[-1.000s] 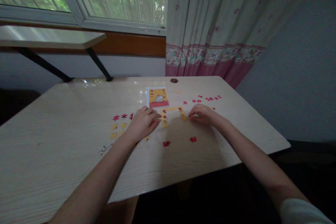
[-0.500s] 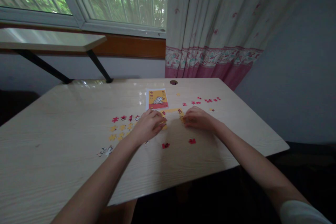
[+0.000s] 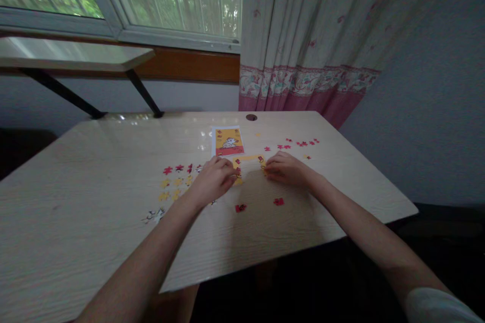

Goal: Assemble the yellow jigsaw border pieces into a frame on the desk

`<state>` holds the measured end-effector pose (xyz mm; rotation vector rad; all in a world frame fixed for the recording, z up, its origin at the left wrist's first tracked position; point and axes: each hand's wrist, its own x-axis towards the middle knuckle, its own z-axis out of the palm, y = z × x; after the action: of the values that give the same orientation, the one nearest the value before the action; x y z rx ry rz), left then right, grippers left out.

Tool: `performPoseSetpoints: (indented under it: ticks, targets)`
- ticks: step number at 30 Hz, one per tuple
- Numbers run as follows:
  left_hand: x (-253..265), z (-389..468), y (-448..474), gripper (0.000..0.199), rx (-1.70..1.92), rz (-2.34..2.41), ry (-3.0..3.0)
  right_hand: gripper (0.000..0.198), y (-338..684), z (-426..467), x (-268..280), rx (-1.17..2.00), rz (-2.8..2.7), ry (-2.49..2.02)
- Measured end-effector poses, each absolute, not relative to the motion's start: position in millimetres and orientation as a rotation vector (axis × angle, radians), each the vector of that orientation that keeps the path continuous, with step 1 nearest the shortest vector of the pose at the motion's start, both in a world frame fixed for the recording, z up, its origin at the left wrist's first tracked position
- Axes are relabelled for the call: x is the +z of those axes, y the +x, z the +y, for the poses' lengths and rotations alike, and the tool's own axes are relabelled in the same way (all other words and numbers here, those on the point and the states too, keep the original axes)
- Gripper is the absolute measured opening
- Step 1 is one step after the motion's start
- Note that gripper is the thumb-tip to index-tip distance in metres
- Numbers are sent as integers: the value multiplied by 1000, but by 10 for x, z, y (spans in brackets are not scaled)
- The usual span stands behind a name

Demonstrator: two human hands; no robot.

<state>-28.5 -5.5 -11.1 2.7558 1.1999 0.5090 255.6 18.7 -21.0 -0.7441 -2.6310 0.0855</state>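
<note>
A partly joined jigsaw puzzle, yellow with red and dark patterns, lies in the middle of the table, its top row and both sides showing. My left hand is at its left side, fingers curled and closed on a yellow puzzle piece. At the right side my right hand has its fingers bent together on another yellow piece. My fingers partly hide both pieces. Nearer to me lie two red pieces, one dark-marked and one plainer.
Behind the puzzle lies a picture card with a white animal on yellow and red. Rows of red and yellow loose pieces and white-black ones lie left. Several red pieces are scattered back right. A raised shelf stands back left.
The camera view has shifted very slightly. Both hands stay at the sides of the puzzle, with only small finger movements, and the loose pieces lie as before.
</note>
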Motion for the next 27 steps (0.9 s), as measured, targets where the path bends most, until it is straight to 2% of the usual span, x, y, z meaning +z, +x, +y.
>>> performPoseSetpoints:
  ticks: [11,19,27]
  targets:
    - [-135,-53,-292,22,497,1200,2771,28,2479,115,-142,-24,-2703,-847]
    - [-113,-62,-278,22,499,1188,2781,34,2477,245,-240,-9,-2431,-945]
    - [-119,-61,-291,23,486,1194,2774,31,2850,312,-119,-229,-2400,-1157]
